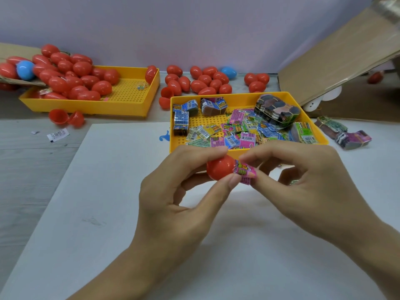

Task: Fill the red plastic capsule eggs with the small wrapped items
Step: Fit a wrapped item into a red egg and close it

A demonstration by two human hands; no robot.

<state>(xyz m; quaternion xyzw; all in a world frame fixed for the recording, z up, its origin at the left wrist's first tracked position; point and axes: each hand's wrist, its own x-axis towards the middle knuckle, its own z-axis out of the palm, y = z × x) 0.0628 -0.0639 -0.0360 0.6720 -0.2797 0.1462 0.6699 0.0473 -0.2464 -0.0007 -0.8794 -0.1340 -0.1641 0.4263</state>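
I see my left hand (173,191) gripping a glossy red egg half (220,169); my right hand (303,176) pinches a pink-green wrapped packet (245,173) at its mouth.

A: Classify the location.
B: Small manual packing station, home or workshop cannot be told; evidence: white work board (108,191) on a grey table; two yellow perforated trays, one (129,100) stocked with red capsule eggs (71,76), one (238,98) with printed wrapped packets (238,131); cardboard sheets (337,59) leaning against a plain wall.
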